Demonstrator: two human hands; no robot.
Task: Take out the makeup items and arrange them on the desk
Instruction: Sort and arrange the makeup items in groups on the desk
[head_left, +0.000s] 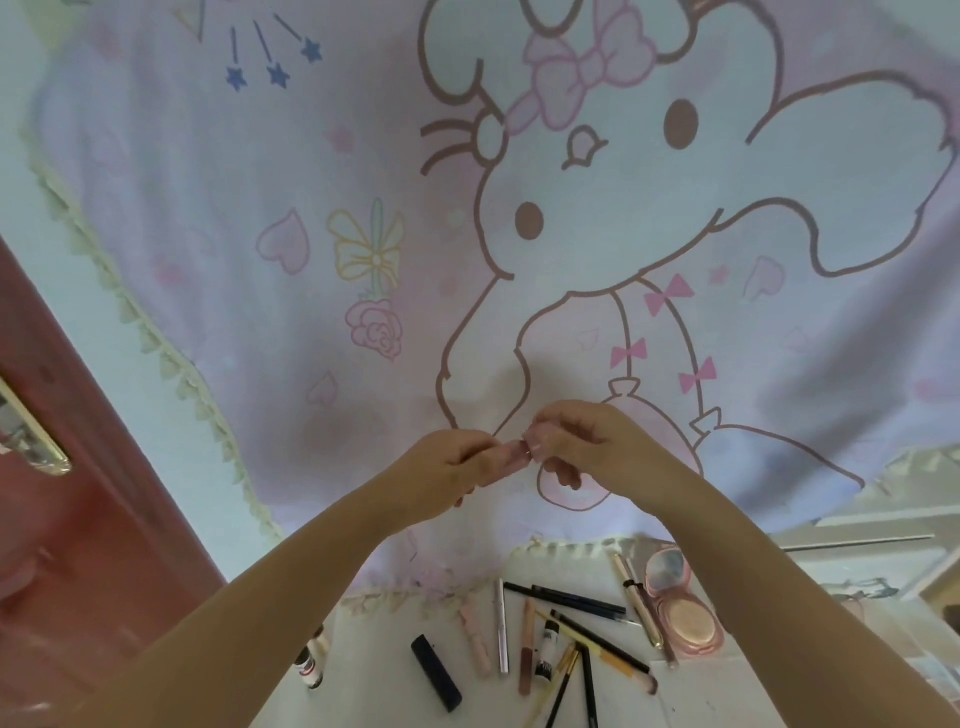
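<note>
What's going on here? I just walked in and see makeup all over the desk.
A person holds a small pale pink item up in front of a cartoon wall cloth, pinching it between the left hand and right hand. Below, on the desk, lie pencils and tubes, a dark lipstick and an open pink compact, scattered rather than neatly lined up.

Single head-worn wide-angle view, facing forward at a hanging cartoon cloth (260, 182) close ahead. Frame pitched fairly level: white desk (395, 691) only in the bottom strip, both forearms reaching up from the lower corners. Red door (78, 467) at left edge.
</note>
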